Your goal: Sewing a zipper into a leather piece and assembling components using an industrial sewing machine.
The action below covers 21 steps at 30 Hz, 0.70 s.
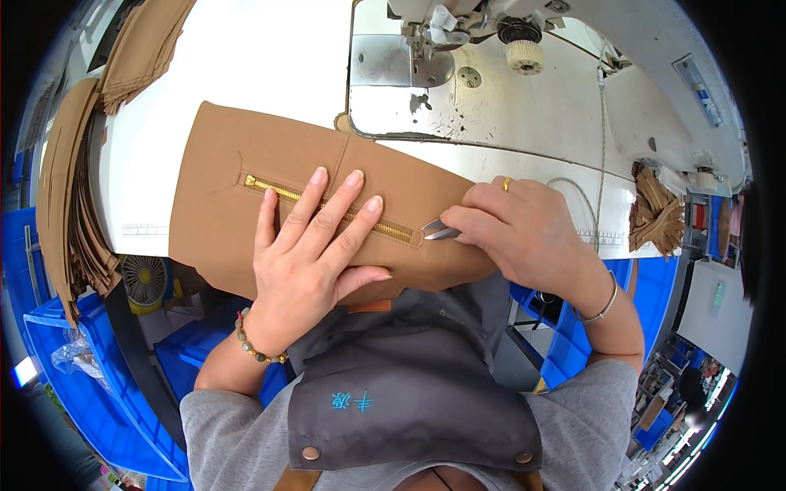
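A tan fabric piece (221,188) with a gold zipper (274,190) lies across the front of the white table (246,57). My left hand (307,262) presses flat on the fabric, fingers spread over the zipper's middle. My right hand (516,229) grips small metal snips (438,231), whose tips point at the right end of the zipper. A ring sits on one finger of that hand and a bangle on its wrist.
A sewing machine (458,49) stands at the back of the table. Stacks of tan cut pieces (70,188) hang at the left, and more lie at the right edge (655,217). Blue crates (90,385) sit below left.
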### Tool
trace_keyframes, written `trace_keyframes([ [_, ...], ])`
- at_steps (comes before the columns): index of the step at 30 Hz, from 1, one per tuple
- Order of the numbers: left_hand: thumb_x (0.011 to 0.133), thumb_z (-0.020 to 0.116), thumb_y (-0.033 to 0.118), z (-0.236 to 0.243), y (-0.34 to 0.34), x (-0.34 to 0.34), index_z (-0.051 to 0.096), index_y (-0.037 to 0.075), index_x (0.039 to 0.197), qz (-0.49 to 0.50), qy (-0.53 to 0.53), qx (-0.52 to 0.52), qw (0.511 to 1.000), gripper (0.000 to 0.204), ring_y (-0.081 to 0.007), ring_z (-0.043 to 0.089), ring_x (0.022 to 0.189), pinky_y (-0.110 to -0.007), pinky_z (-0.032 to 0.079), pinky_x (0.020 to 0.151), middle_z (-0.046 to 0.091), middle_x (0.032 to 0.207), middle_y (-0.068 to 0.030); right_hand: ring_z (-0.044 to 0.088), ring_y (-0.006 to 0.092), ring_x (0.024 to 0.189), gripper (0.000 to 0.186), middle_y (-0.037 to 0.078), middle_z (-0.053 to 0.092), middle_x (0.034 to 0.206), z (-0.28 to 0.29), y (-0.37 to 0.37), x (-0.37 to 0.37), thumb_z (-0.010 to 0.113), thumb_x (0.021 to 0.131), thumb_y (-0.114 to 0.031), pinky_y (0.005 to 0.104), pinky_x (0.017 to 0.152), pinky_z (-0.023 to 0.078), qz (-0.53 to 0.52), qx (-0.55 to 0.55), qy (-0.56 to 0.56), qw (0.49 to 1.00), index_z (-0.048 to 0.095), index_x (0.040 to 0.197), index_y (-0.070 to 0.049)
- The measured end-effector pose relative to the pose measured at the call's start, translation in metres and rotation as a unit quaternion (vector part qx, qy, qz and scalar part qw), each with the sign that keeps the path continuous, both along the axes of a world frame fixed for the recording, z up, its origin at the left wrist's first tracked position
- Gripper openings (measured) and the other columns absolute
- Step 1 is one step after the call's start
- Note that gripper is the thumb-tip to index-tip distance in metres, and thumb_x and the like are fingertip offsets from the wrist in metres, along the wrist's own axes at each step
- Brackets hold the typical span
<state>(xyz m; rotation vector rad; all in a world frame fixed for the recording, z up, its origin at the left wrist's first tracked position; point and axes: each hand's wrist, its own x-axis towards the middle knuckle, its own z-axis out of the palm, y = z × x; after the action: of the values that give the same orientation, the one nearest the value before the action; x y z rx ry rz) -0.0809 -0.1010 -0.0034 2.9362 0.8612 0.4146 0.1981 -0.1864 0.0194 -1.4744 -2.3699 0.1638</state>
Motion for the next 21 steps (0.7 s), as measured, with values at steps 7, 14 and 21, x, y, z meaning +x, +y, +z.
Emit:
trace_keyframes([
  [7,0.082,0.068,0.065,0.0,0.0,0.0,0.07,0.023,0.139,0.001,0.002,0.001,1.0,0.071,-0.0301,0.051,0.146,-0.056,0.028,0.123,0.062,0.151,-0.0042,0.06,0.0184,0.072,0.026,0.001,0.058,0.091,0.001,-0.003,-0.001,0.065,0.085,-0.018,0.0343,0.057,0.048,-0.007,0.013,-0.029,0.999,0.066,0.111,-0.016],
  [14,0.082,0.068,0.065,-0.001,0.0,0.001,0.07,0.023,0.14,0.001,0.0,-0.001,1.0,0.072,-0.0303,0.051,0.146,-0.056,0.028,0.123,0.062,0.151,-0.0045,0.055,0.0178,0.068,0.032,0.001,0.054,0.089,-0.008,-0.015,-0.02,0.066,0.081,-0.018,0.0319,0.054,0.045,-0.051,0.078,-0.053,0.994,0.067,0.113,-0.015],
  [21,0.082,0.068,0.065,-0.001,0.0,0.0,0.07,0.023,0.14,0.001,0.002,0.001,1.0,0.072,-0.0304,0.051,0.146,-0.056,0.029,0.123,0.061,0.151,-0.0045,0.056,0.0171,0.07,0.034,0.001,0.056,0.091,-0.006,-0.022,-0.016,0.066,0.077,-0.016,0.0309,0.055,0.046,-0.08,0.044,-0.03,0.995,0.068,0.111,-0.014],
])
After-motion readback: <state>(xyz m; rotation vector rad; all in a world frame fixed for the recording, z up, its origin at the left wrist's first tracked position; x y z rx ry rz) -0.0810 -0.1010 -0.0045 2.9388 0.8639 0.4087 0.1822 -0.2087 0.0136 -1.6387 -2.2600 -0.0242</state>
